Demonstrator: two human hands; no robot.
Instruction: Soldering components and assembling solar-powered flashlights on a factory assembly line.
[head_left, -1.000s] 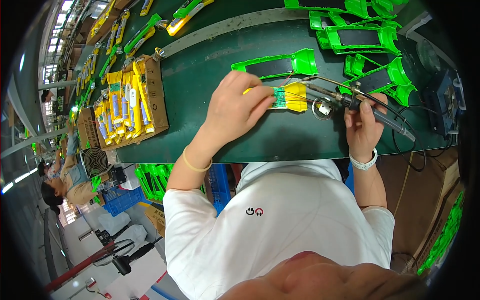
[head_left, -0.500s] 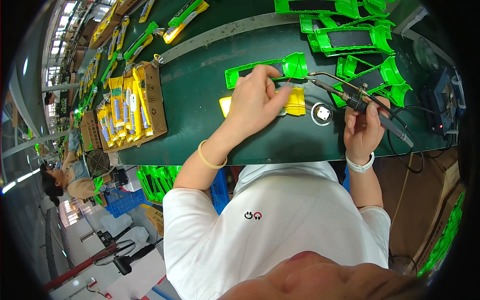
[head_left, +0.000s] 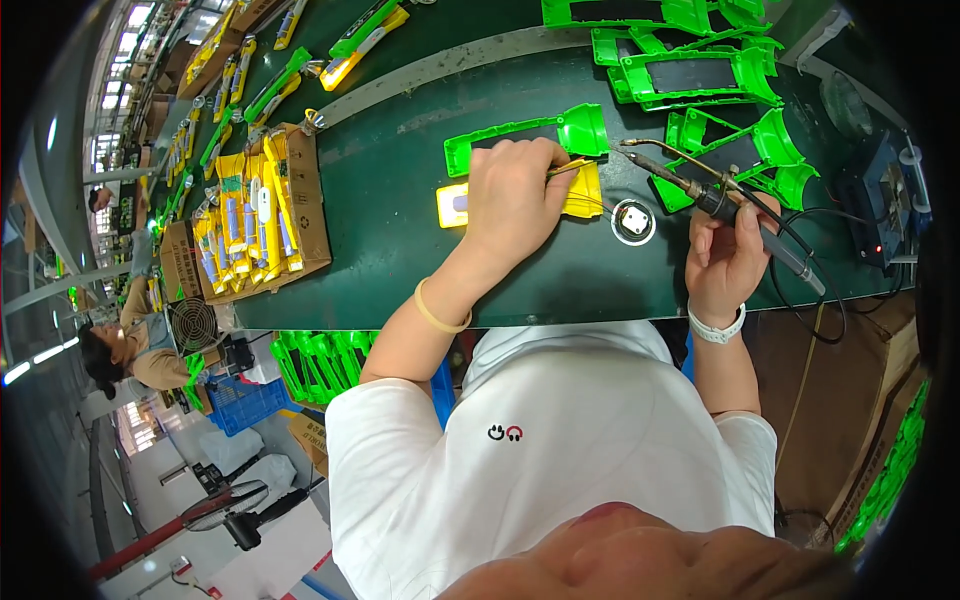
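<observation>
My right hand [head_left: 728, 262] is closed around a soldering iron [head_left: 712, 203]. The iron's tip points left, and a thin metal guide tube [head_left: 672, 152] runs above it. My left hand [head_left: 515, 195] has its fingers bent over a yellow plastic casing [head_left: 583, 192], pinching its upper edge near the right end; the hand hides the casing's middle. Just beyond lies a green plastic shell [head_left: 582, 130] with a dark panel, partly behind the fingers. A round disc with a pale rim and white centre [head_left: 633, 222] rests to the casing's right, thin wires beside it.
Several green shells [head_left: 700, 75] are piled at the far right. A soldering station [head_left: 875, 205] with cables stands right. At left, a cardboard box [head_left: 312, 215] holds yellow casings; a metal rail [head_left: 450, 65] crosses the table's far side. Another person [head_left: 150, 350] works far left.
My left hand has drawn back from the green shell and red wire to the yellow casing, its fingers closing on the edge. My right hand with the soldering iron has barely moved.
</observation>
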